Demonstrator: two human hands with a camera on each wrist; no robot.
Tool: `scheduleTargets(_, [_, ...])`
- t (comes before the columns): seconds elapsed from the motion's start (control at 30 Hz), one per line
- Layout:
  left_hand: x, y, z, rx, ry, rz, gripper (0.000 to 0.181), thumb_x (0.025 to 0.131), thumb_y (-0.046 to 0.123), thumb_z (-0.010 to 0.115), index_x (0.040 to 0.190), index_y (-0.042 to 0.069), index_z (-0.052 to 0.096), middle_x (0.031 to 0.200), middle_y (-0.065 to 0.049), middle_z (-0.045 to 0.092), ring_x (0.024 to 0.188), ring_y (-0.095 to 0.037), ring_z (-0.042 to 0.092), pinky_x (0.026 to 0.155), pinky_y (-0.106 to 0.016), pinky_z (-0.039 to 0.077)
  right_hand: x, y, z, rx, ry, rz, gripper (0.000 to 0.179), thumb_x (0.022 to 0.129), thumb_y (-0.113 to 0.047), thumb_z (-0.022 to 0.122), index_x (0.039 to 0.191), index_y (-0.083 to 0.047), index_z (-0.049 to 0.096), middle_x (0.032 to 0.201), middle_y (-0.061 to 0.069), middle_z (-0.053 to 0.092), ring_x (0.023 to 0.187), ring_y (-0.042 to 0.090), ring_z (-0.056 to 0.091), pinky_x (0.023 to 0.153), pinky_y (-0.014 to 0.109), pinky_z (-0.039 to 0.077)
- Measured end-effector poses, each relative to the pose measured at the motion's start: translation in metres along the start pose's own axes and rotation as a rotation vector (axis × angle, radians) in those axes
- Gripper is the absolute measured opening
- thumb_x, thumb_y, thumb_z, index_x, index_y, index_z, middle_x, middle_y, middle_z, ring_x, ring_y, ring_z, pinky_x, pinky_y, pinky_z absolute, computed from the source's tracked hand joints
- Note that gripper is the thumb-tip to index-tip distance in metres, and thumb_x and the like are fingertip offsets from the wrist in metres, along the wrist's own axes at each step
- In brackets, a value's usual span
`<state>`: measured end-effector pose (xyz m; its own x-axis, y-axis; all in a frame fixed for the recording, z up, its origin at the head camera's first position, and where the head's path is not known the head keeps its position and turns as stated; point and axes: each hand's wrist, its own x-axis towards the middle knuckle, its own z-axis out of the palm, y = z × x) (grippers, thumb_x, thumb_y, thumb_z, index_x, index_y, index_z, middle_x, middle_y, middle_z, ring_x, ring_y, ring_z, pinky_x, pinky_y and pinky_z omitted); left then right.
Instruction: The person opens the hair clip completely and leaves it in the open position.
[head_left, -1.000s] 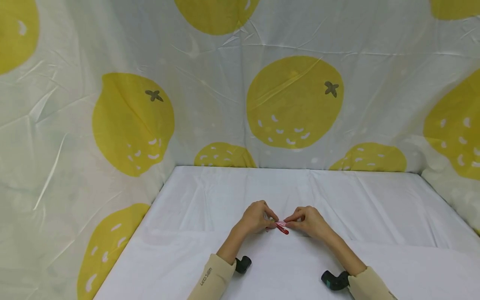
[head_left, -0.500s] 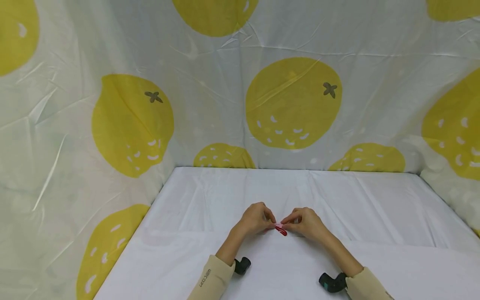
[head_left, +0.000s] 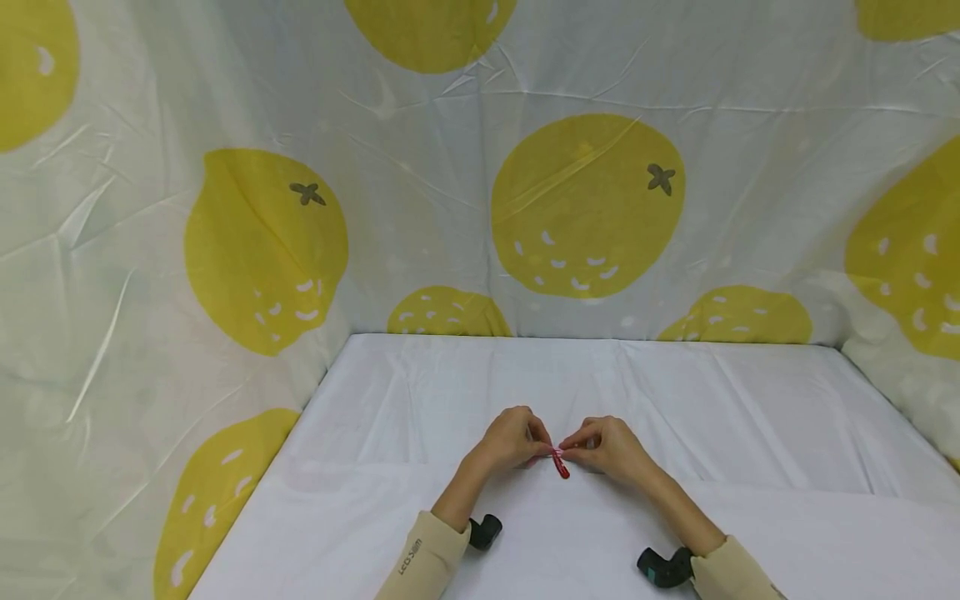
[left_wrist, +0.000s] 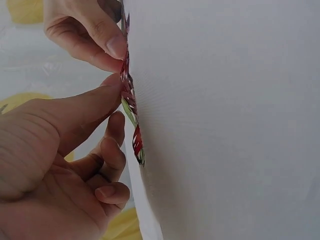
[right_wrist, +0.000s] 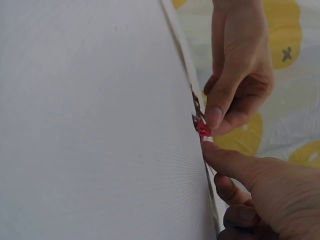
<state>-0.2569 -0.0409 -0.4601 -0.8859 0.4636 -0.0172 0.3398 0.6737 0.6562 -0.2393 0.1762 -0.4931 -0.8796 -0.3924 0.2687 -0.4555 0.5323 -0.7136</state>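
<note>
A small thin bundle of glossy red, pink and white striped strips point(head_left: 562, 465) is held low over the white table, between both hands. The left hand point(head_left: 512, 437) pinches it from one side between thumb and index finger. Close beside those fingertips, the right hand point(head_left: 611, 446) pinches it from the other side. A red end sticks out toward the person. In the left wrist view the bundle point(left_wrist: 128, 95) shows seen edge-on, with green slivers and a looped red end point(left_wrist: 137, 139). In the right wrist view its red part point(right_wrist: 203, 128) peeks out by the left thumb. Fingers hide its middle.
White cloth with folds covers the table point(head_left: 450, 375). A lemon-patterned curtain point(head_left: 420, 208) stands behind it and at both sides. Black wrist cameras point(head_left: 486, 532) sit at both sleeve cuffs, low over the table.
The right hand has come slightly left, closer to the left fingertips. The red end has swung from pointing rightward to pointing more toward the person. Less of the pink part shows.
</note>
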Motion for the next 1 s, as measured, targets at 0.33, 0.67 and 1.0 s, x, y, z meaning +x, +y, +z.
scheduleTargets(0.33, [-0.001,-0.0014,-0.0033,-0.018,-0.009,-0.022,0.009,0.081,0.009,0.088,0.08,0.009,0.079,0.079,0.002,0.063,0.067,-0.007,0.051,0.064,-0.022,0.041,-0.0002,-0.0024,-0.0013,-0.014,0.004,0.016,0.007,0.083,-0.015,0.087,0.089,-0.014,0.084,0.076,-0.006,0.068,0.064,0.0,0.048,0.057,0.02,0.042])
scheduleTargets(0.67, [-0.0003,-0.0004,-0.0035,0.003,-0.02,0.013,0.009,0.084,0.009,0.086,0.079,0.009,0.078,0.07,0.006,0.062,0.063,-0.004,0.05,0.061,-0.02,0.04,0.0011,-0.0022,-0.0012,-0.021,0.022,-0.013,0.004,0.082,-0.015,0.087,0.085,-0.014,0.084,0.074,-0.006,0.066,0.064,-0.001,0.046,0.058,0.02,0.04])
scheduleTargets(1.0, [-0.0016,-0.0038,-0.01,-0.034,-0.028,0.039,0.007,0.086,0.01,0.084,0.081,0.008,0.08,0.077,0.004,0.065,0.062,-0.003,0.051,0.058,-0.019,0.041,-0.0005,-0.0058,-0.0096,0.167,-0.017,0.135,0.004,0.089,-0.016,0.081,0.091,-0.012,0.081,0.088,0.006,0.073,0.073,0.005,0.059,0.061,0.02,0.045])
